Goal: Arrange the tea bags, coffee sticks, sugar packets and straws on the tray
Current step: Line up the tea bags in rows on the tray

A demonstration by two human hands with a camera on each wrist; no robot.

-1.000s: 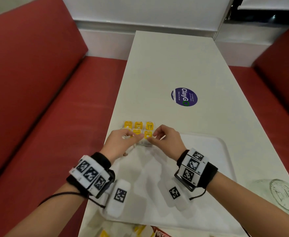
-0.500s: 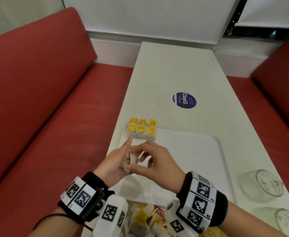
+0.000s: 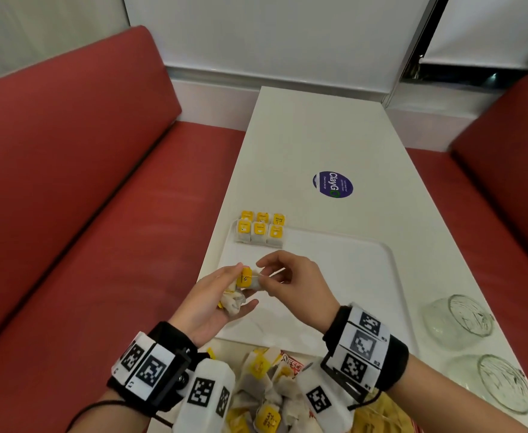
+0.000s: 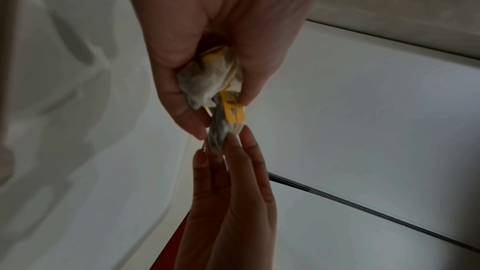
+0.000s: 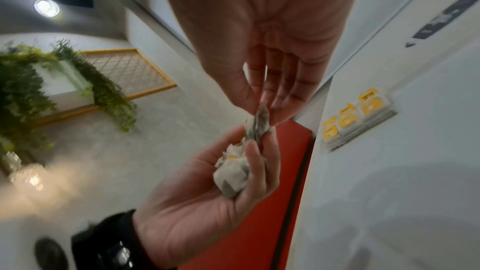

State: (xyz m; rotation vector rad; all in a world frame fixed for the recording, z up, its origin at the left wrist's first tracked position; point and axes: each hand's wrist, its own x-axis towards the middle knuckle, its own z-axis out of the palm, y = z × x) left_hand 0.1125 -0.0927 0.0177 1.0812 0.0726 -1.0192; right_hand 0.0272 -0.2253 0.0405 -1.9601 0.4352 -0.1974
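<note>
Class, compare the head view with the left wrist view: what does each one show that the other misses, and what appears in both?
Only the head view shows the row of tea bags laid at the tray's far left corner, the loose pile of tea bags near the wrists, the round sticker and two glass bowls.

Only the left wrist view shows, close up, the crumpled bags bunched in the palm.

Both show the left hand holding tea bags, the right hand pinching one yellow-tagged tea bag, and the white tray.

Tea bag (image 3: 247,278) newly between both hands
</note>
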